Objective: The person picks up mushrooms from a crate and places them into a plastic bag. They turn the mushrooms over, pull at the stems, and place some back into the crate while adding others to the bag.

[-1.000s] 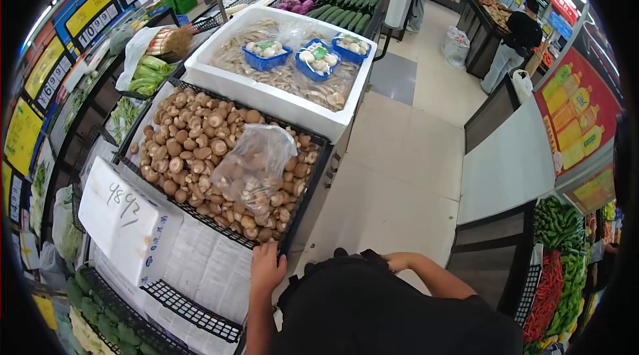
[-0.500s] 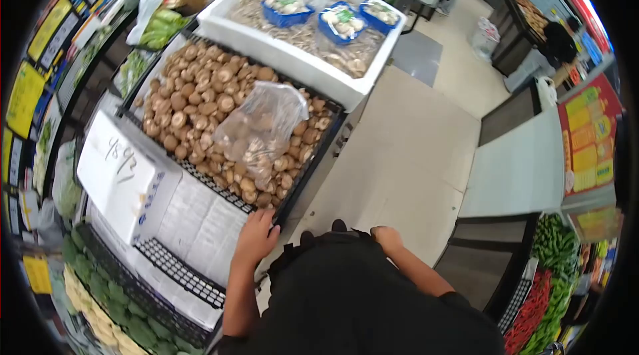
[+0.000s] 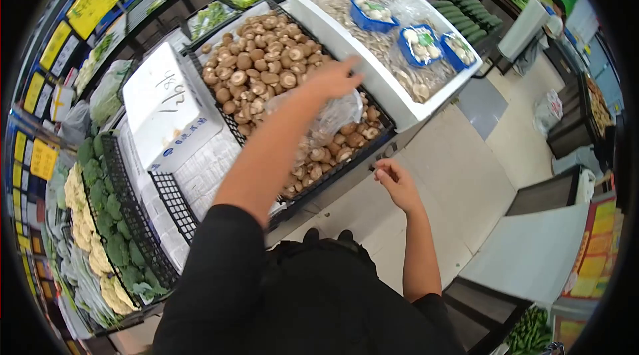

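Note:
My left hand [image 3: 336, 79] is stretched out over the crate of brown mushrooms [image 3: 256, 65], its fingers apart near the crate's far right side. Below that hand and forearm, a clear plastic bag [image 3: 338, 117] lies on the mushrooms, partly covered by my arm. Whether the fingertips touch anything is hard to see. My right hand [image 3: 397, 185] is raised beside the crate's right edge, over the floor. Its fingers are loosely bent with a small gap at the thumb, and nothing shows in them.
A white foam box [image 3: 426, 110] with pale mushrooms and several blue baskets adjoins the crate. On the left stands a white foam box with handwriting [image 3: 160, 92]. Broccoli [image 3: 120, 248] and cauliflower [image 3: 80, 202] lie nearer. Cucumbers [image 3: 466, 15] are at the back.
My left hand has left the crate's near corner and reached forward over the mushrooms. My right hand has risen from beside my waist toward the crate. The view has turned.

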`<action>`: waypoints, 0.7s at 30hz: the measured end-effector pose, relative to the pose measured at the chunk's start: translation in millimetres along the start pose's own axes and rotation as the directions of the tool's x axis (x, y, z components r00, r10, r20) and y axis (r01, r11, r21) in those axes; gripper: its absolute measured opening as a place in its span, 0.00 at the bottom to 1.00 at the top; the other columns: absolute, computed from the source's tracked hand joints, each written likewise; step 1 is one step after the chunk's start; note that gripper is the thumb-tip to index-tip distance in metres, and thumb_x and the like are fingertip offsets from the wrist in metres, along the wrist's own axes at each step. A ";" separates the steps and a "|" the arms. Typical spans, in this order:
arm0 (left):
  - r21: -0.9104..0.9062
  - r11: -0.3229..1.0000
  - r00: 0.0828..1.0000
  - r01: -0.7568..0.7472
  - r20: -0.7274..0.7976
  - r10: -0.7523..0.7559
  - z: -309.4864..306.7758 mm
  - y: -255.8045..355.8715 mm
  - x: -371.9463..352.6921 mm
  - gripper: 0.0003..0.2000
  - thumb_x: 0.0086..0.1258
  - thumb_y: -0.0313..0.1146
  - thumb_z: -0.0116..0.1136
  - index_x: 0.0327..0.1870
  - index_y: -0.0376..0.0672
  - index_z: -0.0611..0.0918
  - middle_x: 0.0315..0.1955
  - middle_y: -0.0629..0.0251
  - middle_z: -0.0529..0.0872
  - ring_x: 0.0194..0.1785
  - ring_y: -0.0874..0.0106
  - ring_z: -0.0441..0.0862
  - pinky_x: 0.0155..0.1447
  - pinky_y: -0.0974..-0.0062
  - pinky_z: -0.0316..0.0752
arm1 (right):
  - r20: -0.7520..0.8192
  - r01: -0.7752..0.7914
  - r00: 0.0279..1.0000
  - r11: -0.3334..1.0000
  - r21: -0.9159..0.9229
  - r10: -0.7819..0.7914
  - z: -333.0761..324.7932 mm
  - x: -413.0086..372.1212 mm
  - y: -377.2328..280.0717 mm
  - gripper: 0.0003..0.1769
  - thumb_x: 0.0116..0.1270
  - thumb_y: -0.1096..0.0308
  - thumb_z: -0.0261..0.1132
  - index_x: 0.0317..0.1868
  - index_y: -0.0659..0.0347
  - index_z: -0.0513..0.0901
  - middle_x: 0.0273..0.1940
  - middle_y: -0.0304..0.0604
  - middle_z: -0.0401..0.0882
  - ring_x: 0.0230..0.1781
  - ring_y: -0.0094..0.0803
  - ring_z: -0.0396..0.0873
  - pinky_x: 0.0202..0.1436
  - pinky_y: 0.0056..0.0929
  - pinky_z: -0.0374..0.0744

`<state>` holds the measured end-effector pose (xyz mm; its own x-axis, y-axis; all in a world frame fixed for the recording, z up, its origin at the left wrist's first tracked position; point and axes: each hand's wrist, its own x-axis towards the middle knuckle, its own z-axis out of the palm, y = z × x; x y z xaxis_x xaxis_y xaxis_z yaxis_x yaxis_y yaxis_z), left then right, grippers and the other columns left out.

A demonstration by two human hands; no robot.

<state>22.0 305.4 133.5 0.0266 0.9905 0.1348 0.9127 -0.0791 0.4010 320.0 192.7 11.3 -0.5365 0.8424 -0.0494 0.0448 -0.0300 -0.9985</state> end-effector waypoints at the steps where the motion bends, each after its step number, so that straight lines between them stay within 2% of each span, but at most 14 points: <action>1: -0.018 0.992 0.983 0.126 0.135 -0.122 6.3 14.3 6.4 0.27 0.78 0.53 0.50 0.71 0.48 0.75 0.56 0.49 0.86 0.54 0.52 0.85 0.59 0.54 0.78 | 0.006 -0.006 1.000 0.998 0.061 0.006 4.9 11.7 -11.6 0.12 0.78 0.67 0.64 0.56 0.64 0.81 0.40 0.33 0.81 0.44 0.21 0.78 0.52 0.23 0.77; 2: -0.023 0.968 0.935 0.249 0.265 -0.234 10.5 26.6 9.2 0.27 0.78 0.55 0.48 0.67 0.45 0.79 0.61 0.47 0.84 0.63 0.48 0.82 0.67 0.51 0.74 | 0.022 -0.011 1.000 0.997 0.073 0.009 7.4 20.4 -15.9 0.12 0.78 0.67 0.64 0.56 0.64 0.81 0.40 0.33 0.81 0.44 0.21 0.78 0.52 0.23 0.76; 4: 0.170 0.962 0.931 0.213 0.265 -0.253 31.3 27.4 7.1 0.21 0.75 0.50 0.52 0.55 0.46 0.88 0.58 0.48 0.86 0.61 0.49 0.83 0.65 0.51 0.77 | 0.048 -0.028 0.999 0.996 0.084 0.023 5.9 27.9 -20.6 0.12 0.78 0.68 0.64 0.55 0.64 0.81 0.40 0.34 0.81 0.43 0.21 0.78 0.52 0.22 0.76; 7: 0.065 0.976 0.973 0.209 0.087 -0.215 25.9 11.5 -10.6 0.15 0.69 0.43 0.59 0.39 0.40 0.88 0.38 0.47 0.89 0.41 0.49 0.87 0.49 0.54 0.81 | 0.052 -0.005 0.999 0.995 0.099 0.000 -7.0 35.1 -4.6 0.11 0.78 0.70 0.63 0.56 0.64 0.81 0.40 0.35 0.82 0.41 0.22 0.80 0.49 0.23 0.79; 10: -0.134 0.960 0.957 0.247 -0.124 -0.264 -11.9 3.6 -44.9 0.09 0.62 0.36 0.61 0.31 0.40 0.87 0.32 0.49 0.89 0.40 0.49 0.86 0.45 0.53 0.81 | 0.001 -0.010 1.000 0.997 0.075 0.010 -13.7 57.5 -7.0 0.11 0.79 0.68 0.62 0.56 0.62 0.82 0.39 0.34 0.82 0.39 0.22 0.81 0.43 0.23 0.81; 11: -0.174 0.960 0.939 0.218 -0.229 -0.255 -24.2 8.0 -63.9 0.05 0.59 0.32 0.61 0.29 0.40 0.84 0.26 0.49 0.85 0.34 0.48 0.84 0.41 0.52 0.79 | -0.013 -0.013 1.000 0.995 0.095 0.015 -12.5 70.1 -13.9 0.11 0.79 0.67 0.62 0.56 0.62 0.82 0.39 0.34 0.82 0.38 0.21 0.81 0.43 0.23 0.81; 13: -0.181 0.951 0.904 0.251 -0.306 -0.297 -38.4 10.7 -98.9 0.04 0.59 0.30 0.61 0.28 0.40 0.83 0.25 0.49 0.85 0.35 0.48 0.84 0.41 0.51 0.78 | -0.028 -0.055 0.998 0.997 0.061 0.057 2.7 89.3 -39.4 0.14 0.80 0.62 0.61 0.59 0.60 0.81 0.40 0.33 0.82 0.38 0.21 0.81 0.41 0.22 0.80; 14: -0.187 0.946 0.884 0.265 -0.344 -0.316 -42.4 8.6 -112.9 0.04 0.59 0.30 0.61 0.28 0.40 0.82 0.25 0.49 0.85 0.35 0.48 0.84 0.41 0.51 0.78 | 0.002 -0.114 0.993 0.993 0.021 0.114 10.8 101.2 -49.3 0.21 0.80 0.56 0.62 0.64 0.59 0.77 0.45 0.35 0.81 0.41 0.22 0.81 0.42 0.23 0.81; 15: -0.221 0.946 0.877 0.236 -0.371 -0.305 -40.7 2.3 -122.9 0.04 0.59 0.28 0.60 0.27 0.39 0.79 0.24 0.51 0.84 0.35 0.48 0.84 0.40 0.51 0.78 | 0.027 -0.156 0.988 0.987 0.047 0.154 22.3 111.4 -55.0 0.24 0.79 0.53 0.62 0.66 0.58 0.76 0.48 0.37 0.80 0.43 0.23 0.81 0.42 0.25 0.82; 18: -0.183 0.983 0.769 0.021 -0.625 -0.133 -49.8 4.3 -141.6 0.06 0.59 0.26 0.59 0.25 0.40 0.74 0.22 0.55 0.79 0.30 0.51 0.80 0.34 0.56 0.73 | 0.107 -0.267 0.960 0.962 0.051 0.261 63.8 133.1 -81.0 0.30 0.77 0.45 0.63 0.69 0.55 0.73 0.54 0.40 0.77 0.45 0.25 0.80 0.41 0.28 0.84; 19: -0.193 0.981 0.764 0.024 -0.629 -0.142 -60.0 7.0 -145.7 0.07 0.60 0.25 0.59 0.25 0.40 0.73 0.22 0.55 0.77 0.30 0.51 0.79 0.34 0.57 0.72 | 0.148 -0.265 0.955 0.963 0.046 0.256 75.8 141.7 -79.6 0.30 0.76 0.43 0.62 0.67 0.56 0.75 0.54 0.39 0.76 0.44 0.25 0.80 0.37 0.27 0.84; 21: -0.199 0.980 0.720 -0.008 -0.681 -0.132 -80.7 7.0 -151.3 0.07 0.60 0.25 0.59 0.25 0.40 0.72 0.22 0.56 0.76 0.29 0.51 0.79 0.33 0.58 0.71 | 0.210 -0.221 0.956 0.973 0.058 0.205 92.8 159.5 -72.1 0.29 0.77 0.43 0.61 0.66 0.55 0.76 0.51 0.37 0.77 0.43 0.25 0.81 0.36 0.27 0.83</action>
<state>-8.6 145.9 189.0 -0.3792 0.6474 0.6611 0.8129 -0.1083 0.5723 153.0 279.3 73.4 -0.6810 0.6860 -0.2564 0.1136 -0.2469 -0.9623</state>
